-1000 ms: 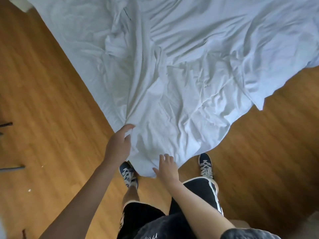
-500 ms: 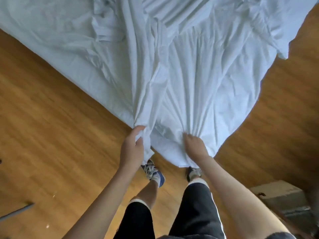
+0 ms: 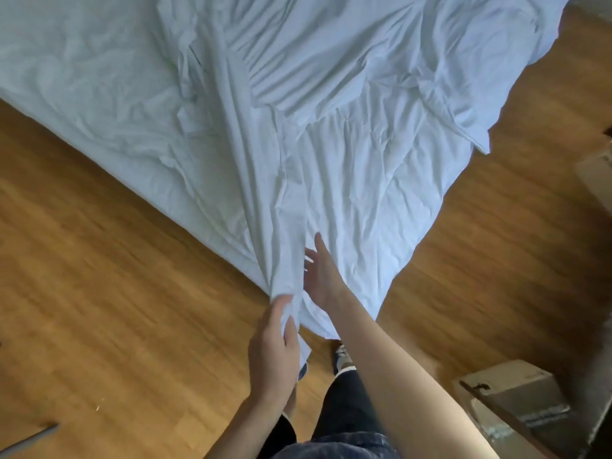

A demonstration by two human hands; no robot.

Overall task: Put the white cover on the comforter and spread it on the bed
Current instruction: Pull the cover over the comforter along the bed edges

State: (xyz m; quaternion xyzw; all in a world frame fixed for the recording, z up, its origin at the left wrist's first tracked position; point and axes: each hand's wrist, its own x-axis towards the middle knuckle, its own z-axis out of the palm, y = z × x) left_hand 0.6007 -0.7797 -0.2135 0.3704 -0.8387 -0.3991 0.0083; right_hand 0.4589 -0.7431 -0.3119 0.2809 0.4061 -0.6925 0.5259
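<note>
Pinching the cover (image 3: 251, 180) at its near corner, the left hand (image 3: 276, 346) holds a taut ridge running away up the bed (image 3: 82, 94). Just beside it to the right, the right hand (image 3: 319, 273) reaches, fingers spread and holding nothing, over the comforter (image 3: 364, 193).

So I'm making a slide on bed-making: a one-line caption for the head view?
Left hand pinches the white cover corner; right hand open over it.
</note>
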